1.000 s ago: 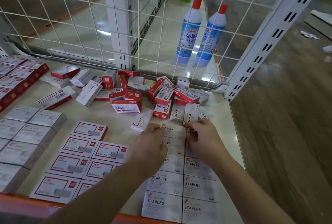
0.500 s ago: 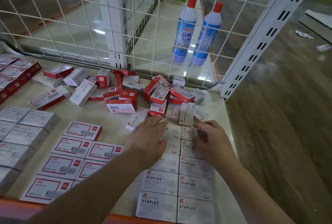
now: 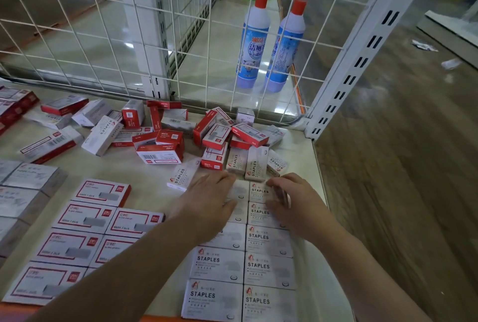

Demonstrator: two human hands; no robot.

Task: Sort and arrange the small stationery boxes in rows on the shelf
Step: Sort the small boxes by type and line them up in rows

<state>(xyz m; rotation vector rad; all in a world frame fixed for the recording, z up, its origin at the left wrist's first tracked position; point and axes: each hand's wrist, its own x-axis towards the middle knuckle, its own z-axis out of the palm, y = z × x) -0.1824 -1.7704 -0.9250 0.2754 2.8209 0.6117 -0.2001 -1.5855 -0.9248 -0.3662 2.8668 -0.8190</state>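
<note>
Two columns of white STAPLES boxes (image 3: pixel 258 267) lie flat on the beige shelf (image 3: pixel 124 169) at the front right. My left hand (image 3: pixel 207 202) rests flat on the far end of the left column. My right hand (image 3: pixel 292 202) touches the right edge of the far boxes of the right column (image 3: pixel 258 192), fingers loosely bent. A loose heap of red-and-white boxes (image 3: pixel 214 135) and white STAPLES boxes (image 3: pixel 254 164) lies just beyond my fingertips. One white box (image 3: pixel 181 174) lies askew left of my left hand.
Rows of red-framed boxes (image 3: pixel 82 218) and grey boxes (image 3: pixel 25 192) fill the front left. A white wire grid (image 3: pixel 103 37) backs the shelf; two blue bottles (image 3: pixel 254 39) stand behind it. A slotted upright (image 3: pixel 362 50) marks the right corner, floor beyond.
Both hands slid a little back toward me along the white columns, and the far boxes now sit aligned. The camera tilted slightly.
</note>
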